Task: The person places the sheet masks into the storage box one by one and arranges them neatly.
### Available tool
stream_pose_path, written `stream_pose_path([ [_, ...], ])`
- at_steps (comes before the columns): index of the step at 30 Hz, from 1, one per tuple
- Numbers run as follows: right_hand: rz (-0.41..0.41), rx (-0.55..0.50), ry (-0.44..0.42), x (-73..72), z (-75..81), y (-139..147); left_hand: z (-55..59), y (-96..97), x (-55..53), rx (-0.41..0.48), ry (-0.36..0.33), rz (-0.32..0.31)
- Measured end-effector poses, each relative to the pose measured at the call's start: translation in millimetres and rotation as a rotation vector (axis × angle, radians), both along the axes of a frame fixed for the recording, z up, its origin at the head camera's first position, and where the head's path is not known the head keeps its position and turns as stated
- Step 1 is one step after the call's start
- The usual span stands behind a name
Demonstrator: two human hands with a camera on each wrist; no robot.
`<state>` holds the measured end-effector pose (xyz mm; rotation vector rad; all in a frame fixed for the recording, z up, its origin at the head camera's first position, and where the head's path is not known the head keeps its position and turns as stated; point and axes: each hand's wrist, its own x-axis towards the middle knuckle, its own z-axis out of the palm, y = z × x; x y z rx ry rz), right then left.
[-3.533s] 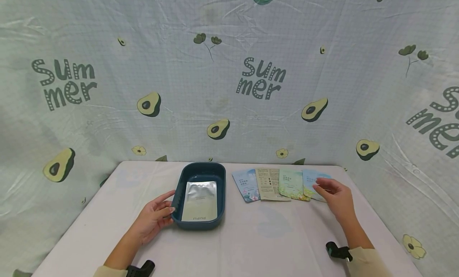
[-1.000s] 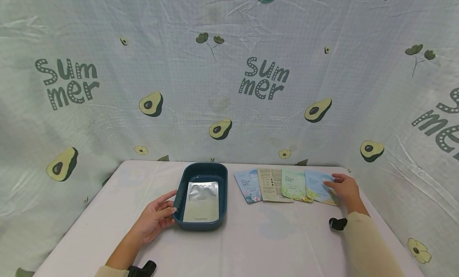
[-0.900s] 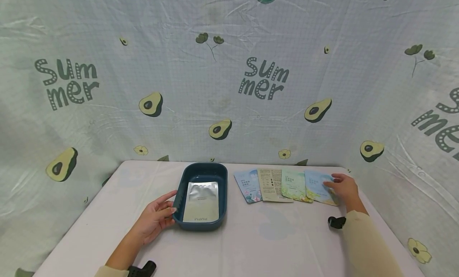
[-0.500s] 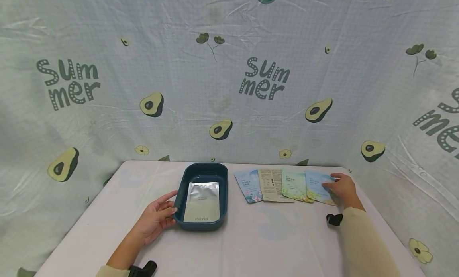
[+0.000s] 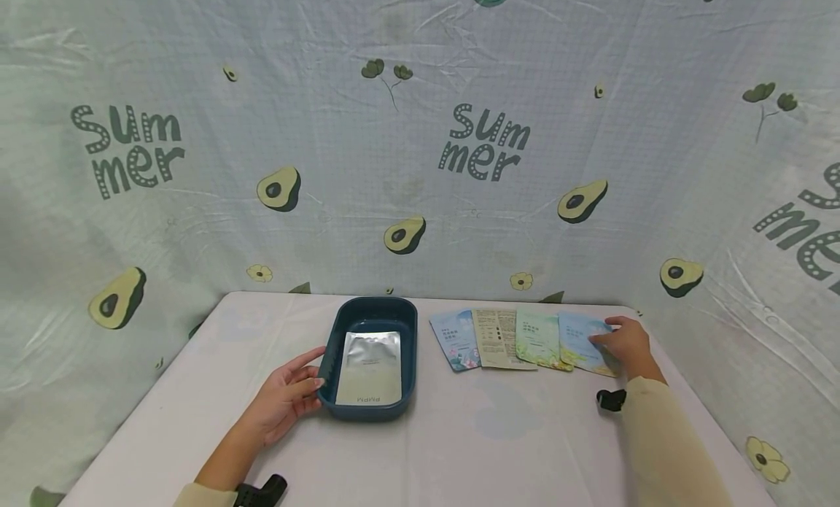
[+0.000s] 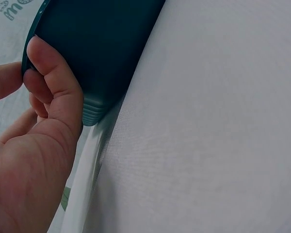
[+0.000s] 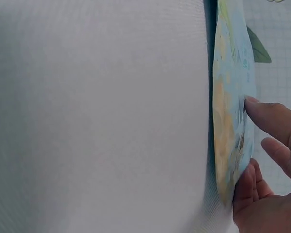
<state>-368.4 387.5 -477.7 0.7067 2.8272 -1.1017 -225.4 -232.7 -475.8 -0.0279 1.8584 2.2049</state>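
Observation:
My left hand (image 5: 285, 401) grips the left rim of a dark blue rectangular tray (image 5: 409, 361), thumb over the edge and fingers outside. Inside lies a silver sheet mask packet (image 5: 369, 368). Toward the right, several flat packets overlap in a row: a blue one with pink flowers (image 5: 454, 339), a beige one with printed text (image 5: 496, 339), a green one (image 5: 539, 338) and a light blue one (image 5: 580, 339). My right hand (image 5: 628, 345) pinches the right edge of that light blue packet. In the right wrist view, my thumb (image 7: 274, 116) lies against its printed face while other fingers curl at its edge.
A white cloth covers the table (image 5: 459, 449). Behind and at both sides hangs a pale curtain (image 5: 328, 142) printed with avocados and lettering. Black wrist cameras sit on both wrists.
Since the oldest frame, my right hand has moved right and settled on the light blue packet's right edge; over the last second it is nearly still. Left hand and tray have stayed put.

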Motion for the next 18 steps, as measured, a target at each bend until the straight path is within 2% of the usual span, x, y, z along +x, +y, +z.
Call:
stream_pose_path([
  [11, -0.034, -0.051, -0.005, 8.9, 8.1, -6.4, -1.1, 0.2, -0.6, 0.005, 0.018, -0.020],
  [18, -0.014, -0.057, -0.001, 9.7, 8.5, -5.8, -0.5, 1.4, -1.3, 0.000, 0.014, -0.011],
])
